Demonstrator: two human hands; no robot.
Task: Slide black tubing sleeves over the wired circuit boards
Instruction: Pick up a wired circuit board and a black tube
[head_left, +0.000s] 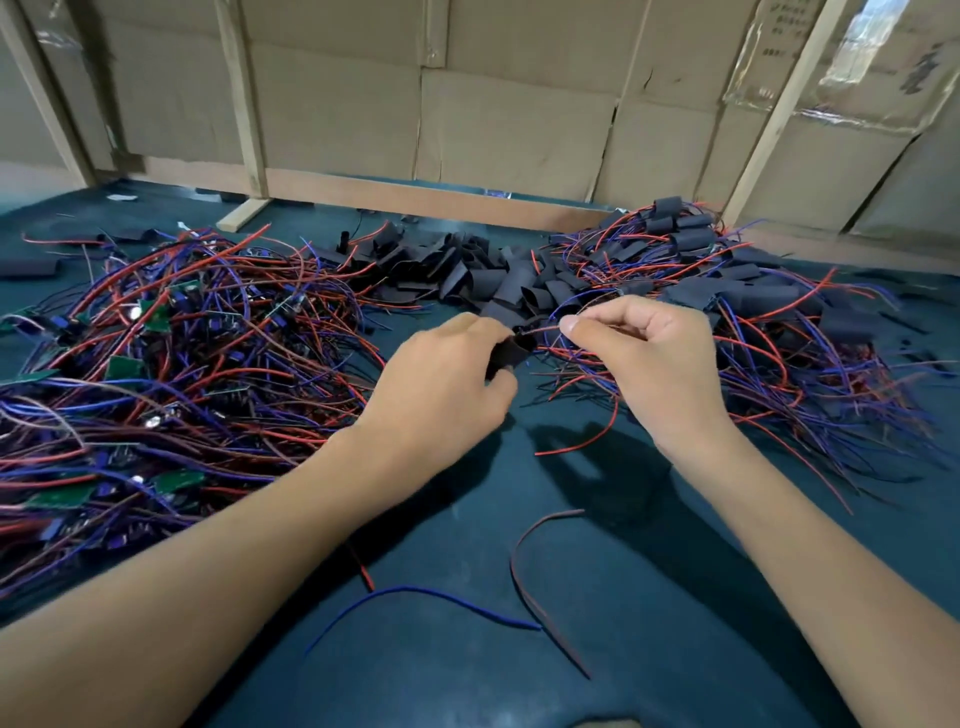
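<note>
My left hand (447, 379) grips a black tubing sleeve (511, 351) between thumb and fingers, its open end facing right. Just right of it, my right hand (644, 353) pinches thin wires (550, 328) that lead into the sleeve's mouth. The board on those wires is hidden. A big tangle of green circuit boards with red and blue wires (156, 374) lies to the left. Loose black sleeves (467, 270) are heaped behind the hands. Sleeved boards with wires (727, 280) are piled at the right.
The work lies on a dark green table (467, 649). Loose blue (431, 597) and dark red (530, 571) wires trail on it near me. Cardboard panels and wooden battens (415, 200) wall off the table's back edge.
</note>
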